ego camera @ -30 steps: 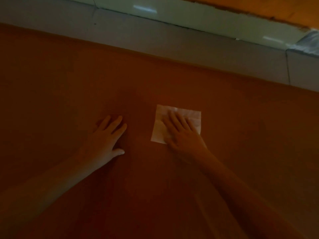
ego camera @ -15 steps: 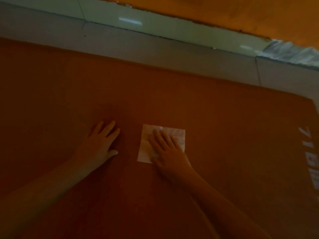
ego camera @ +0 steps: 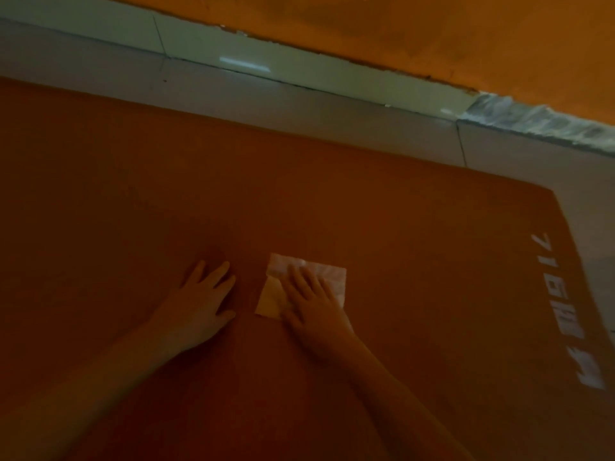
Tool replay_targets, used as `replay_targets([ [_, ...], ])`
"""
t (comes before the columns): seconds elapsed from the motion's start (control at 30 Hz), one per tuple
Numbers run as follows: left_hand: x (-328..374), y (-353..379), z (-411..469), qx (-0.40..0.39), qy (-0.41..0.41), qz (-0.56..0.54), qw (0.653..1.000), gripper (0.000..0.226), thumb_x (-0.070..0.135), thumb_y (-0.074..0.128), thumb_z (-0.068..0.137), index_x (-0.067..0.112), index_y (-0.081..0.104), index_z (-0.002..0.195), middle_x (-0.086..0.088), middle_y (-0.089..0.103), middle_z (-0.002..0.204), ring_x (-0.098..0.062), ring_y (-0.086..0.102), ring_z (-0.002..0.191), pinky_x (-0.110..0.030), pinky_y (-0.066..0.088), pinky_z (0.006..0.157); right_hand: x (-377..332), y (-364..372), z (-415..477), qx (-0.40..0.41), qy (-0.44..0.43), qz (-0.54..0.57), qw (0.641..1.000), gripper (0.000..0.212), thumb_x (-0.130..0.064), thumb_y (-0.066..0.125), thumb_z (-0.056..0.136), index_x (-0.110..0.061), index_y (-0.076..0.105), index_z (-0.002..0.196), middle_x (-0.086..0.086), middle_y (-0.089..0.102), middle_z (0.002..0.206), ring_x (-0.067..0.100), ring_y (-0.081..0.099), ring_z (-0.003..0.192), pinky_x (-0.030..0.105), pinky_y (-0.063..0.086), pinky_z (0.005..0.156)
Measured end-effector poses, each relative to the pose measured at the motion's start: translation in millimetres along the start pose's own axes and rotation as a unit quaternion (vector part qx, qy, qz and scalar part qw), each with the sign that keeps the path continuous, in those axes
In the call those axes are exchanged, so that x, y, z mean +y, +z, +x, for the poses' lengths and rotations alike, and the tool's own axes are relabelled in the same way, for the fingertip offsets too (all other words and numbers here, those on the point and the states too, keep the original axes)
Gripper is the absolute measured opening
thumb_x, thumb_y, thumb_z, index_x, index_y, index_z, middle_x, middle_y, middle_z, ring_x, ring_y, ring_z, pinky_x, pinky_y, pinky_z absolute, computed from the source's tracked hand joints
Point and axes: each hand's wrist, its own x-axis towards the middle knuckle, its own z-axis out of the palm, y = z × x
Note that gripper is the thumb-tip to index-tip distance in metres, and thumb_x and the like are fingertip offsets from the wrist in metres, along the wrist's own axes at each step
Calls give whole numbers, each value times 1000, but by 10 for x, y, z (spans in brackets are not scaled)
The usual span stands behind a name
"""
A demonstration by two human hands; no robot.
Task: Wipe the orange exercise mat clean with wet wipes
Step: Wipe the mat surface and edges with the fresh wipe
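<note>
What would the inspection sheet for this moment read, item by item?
Surface: orange exercise mat lies flat on a grey tiled floor; white lettering runs along its right end.
Job's things: one white wet wipe spread flat on the mat.
Clutter: nothing seen.
Hands: left hand rests flat on bare mat, fingers straight, beside the wipe and apart from it; right hand presses the wipe with straight fingers.
Cables: nothing seen.
Surroundings: pale skirting tiles below an orange wall; a crinkled grey strip at the far right, too blurred to name.
</note>
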Motion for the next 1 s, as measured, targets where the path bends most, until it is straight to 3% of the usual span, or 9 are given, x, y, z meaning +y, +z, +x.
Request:
replay_targets([
  [0.2,115,193,-281,-8,20,-43,999,62,49,30,102,29,5,155,8,-13,161,-24,-12,148,-49,1,120,187,33,-287,-1,115,35,993,58,-41,22,104,-29,-8,152,-3,-22,157,11,-29,135,38,-16,111],
  [0.5,163,318,-413,48,21,-48,997,56,44,27,104,26,12,154,3,0,162,-27,0,149,-53,8,119,-195,-59,-947,-111,102,80,985,61,-40,30,104,-25,-2,153,1,-11,160,22,-14,147,48,-3,117],
  [0.67,174,294,-492,44,18,-55,997,56,43,27,104,23,15,154,1,3,162,-27,4,148,-59,13,116,-58,-289,-1251,-105,110,85,985,61,-37,36,103,-22,5,154,2,-4,161,20,-4,148,43,5,117],
  [0.8,318,253,-426,33,-21,-75,996,65,55,29,99,18,21,151,-4,7,161,-33,6,147,-64,15,113,323,-373,-1248,-120,143,46,981,65,-38,35,103,-18,-1,153,6,-10,161,23,-8,148,42,3,118],
  [0.9,556,250,-354,47,-65,-80,994,74,61,27,97,12,17,151,-12,3,160,-37,1,147,-64,9,114,415,-223,-1327,-117,131,47,983,64,-39,29,104,-20,-8,152,6,-14,160,23,-13,147,45,0,118],
  [1.0,803,263,-237,90,-22,-58,994,69,55,22,100,16,8,154,-6,-4,161,-31,-5,148,-58,4,117,349,-71,-1575,-86,87,76,990,62,-42,27,103,-30,-13,149,-5,-22,154,16,-21,143,42,-10,116],
])
